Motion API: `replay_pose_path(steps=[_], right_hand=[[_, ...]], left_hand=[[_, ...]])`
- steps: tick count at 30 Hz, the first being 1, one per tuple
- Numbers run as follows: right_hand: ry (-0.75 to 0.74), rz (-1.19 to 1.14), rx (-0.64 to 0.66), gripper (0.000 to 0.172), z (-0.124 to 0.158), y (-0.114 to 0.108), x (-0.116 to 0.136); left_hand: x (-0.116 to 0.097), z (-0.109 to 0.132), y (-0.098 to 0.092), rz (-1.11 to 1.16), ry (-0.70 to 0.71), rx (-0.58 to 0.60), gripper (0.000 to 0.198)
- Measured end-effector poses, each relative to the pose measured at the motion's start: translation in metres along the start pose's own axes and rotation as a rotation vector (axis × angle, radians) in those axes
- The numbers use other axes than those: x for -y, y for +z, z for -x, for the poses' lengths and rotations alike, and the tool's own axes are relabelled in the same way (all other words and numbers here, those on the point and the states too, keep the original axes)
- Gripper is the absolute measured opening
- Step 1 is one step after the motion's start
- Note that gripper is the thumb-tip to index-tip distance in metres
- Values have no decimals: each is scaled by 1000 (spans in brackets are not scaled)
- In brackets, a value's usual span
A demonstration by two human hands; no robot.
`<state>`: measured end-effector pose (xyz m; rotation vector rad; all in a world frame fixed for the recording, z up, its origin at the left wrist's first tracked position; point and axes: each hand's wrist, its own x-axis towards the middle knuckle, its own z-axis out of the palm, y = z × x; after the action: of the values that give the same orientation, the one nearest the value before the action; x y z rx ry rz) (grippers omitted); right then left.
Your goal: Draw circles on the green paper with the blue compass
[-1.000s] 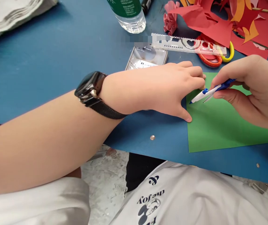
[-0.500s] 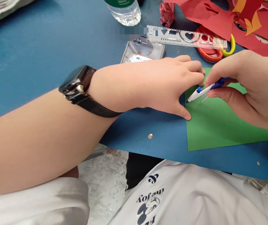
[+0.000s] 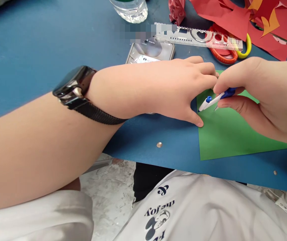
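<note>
A green paper sheet (image 3: 228, 134) lies on the blue table (image 3: 45, 50) near its front edge. My left hand (image 3: 176, 87), with a black watch (image 3: 75, 88) on its wrist, rests on the sheet's left edge, thumb and fingertips pressed down flat. My right hand (image 3: 264, 93) is closed round a blue and white pen (image 3: 213, 100). The pen lies slanted over the sheet's upper left part, its button end pointing left. The fingertips of both hands nearly touch above the pen.
Behind my hands lie a phone (image 3: 150, 52), a clear stencil ruler (image 3: 198, 35), orange and yellow scissors (image 3: 230, 55), red and orange paper cuttings (image 3: 244, 16), a pink paper rose (image 3: 177, 10) and a water bottle (image 3: 129, 8). My white shirt (image 3: 196, 211) is below the table edge.
The view has slid down slightly, so everything on the table sits higher and more to the left. My right hand has moved closer to the left hand's fingertips; the pen stays gripped.
</note>
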<state>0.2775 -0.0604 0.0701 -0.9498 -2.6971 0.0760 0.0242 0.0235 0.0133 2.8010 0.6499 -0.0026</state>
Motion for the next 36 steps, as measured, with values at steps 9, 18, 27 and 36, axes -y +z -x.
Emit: replay_pose_path(steps=[9,18,27,36], right_hand=[[-5,-1,-33,16,1,1,0],[7,-33,-16,17,-1,1,2],[-33,3,-21,18,0,2,5],[-24,-20,-13,21,1,0,9]], left_hand=[[-7,-3,-9,27,-37,80,71],[-12,-3,-13,40,-66,121,75],[-7,-1,-12,27,-48,119,60],[-5,0,-10,45,-40,97,55]])
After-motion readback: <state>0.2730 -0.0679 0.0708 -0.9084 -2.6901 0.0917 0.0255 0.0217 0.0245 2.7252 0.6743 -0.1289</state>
